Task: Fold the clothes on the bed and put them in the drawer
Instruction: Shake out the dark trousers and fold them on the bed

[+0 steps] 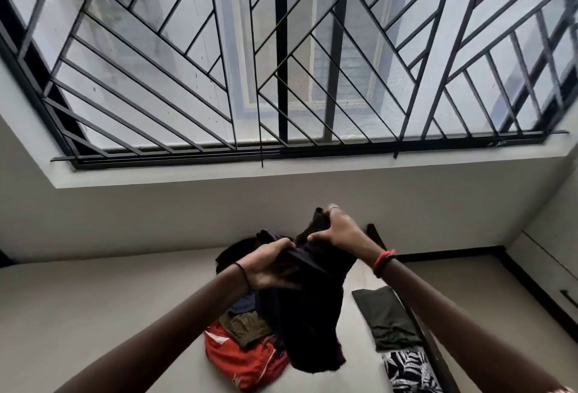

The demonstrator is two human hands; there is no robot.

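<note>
Our left hand (269, 264) is clenched on a bunched edge of the dark garment (312, 314). Our right hand (341, 233), a little higher, pinches another part of its upper edge between thumb and fingers. The garment is nearly black, limp and creased, and it hangs from both hands in the air above the bed (93, 298).

Just beneath it, on the pale sheet, lies the unfolded pile (262, 345). It has a red-orange piece (237, 361) nearest us, an olive piece (247, 327) on top of that, and a blue piece (242, 303) beyond, partly hidden by the hanging cloth.

To the right, apart from the pile, a folded dark olive garment (384, 317) lies flat, with a black-and-white leaf-print cloth (409, 370) nearer us. A dark frame (516, 277) edges the bed there.

At the far right we see a white cabinet front (550, 267) with a dark handle (567, 298); we cannot tell whether it is a drawer. Above the wall, a window grille (281, 48) fills the view.
</note>
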